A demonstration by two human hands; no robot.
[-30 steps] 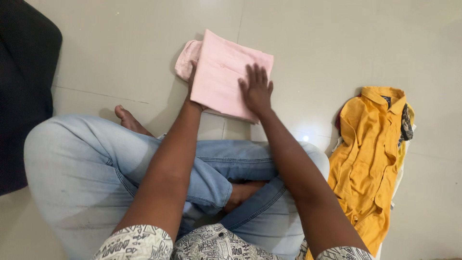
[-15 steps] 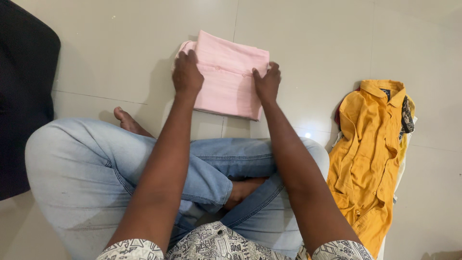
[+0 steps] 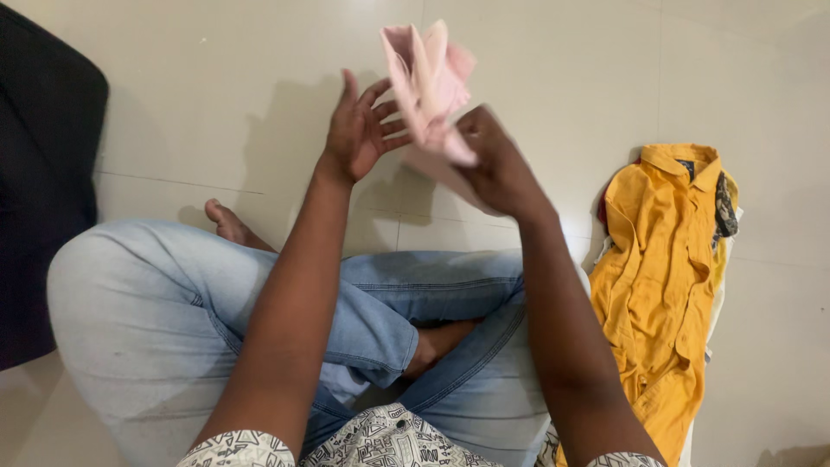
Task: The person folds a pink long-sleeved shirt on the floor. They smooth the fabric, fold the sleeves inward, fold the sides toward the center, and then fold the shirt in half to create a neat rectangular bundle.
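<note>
Observed from the head camera: a person sits cross-legged on a pale tiled floor [image 3: 216, 95], legs in light blue jeans [image 3: 164, 303].

The folded pink garment [image 3: 430, 82] is off the floor, held up in the air at about 12 o'clock in the view, above the knees. It stands on edge, its layers showing as narrow pink bands, and its outline is blurred.

The right hand [image 3: 497, 164] grips the garment from below and from the 3 o'clock side, fingers closed around its lower edge; the fabric hides the fingertips.

The left hand [image 3: 359, 130] sits at the garment's 9 o'clock side, palm turned toward it and fingers spread wide. Its fingertips lie against or just beside the cloth; contact cannot be confirmed because of blur. It does not clasp the garment.

At 3 o'clock from the person, a mustard-yellow shirt [image 3: 661, 285] lies flat on the floor, collar pointing away, on top of other cloth of which only pale and dark patterned edges show. At 9 o'clock, a dark fabric-covered object [image 3: 43, 173] fills the left edge. A bare foot [image 3: 229, 223] shows beside the left knee.
</note>
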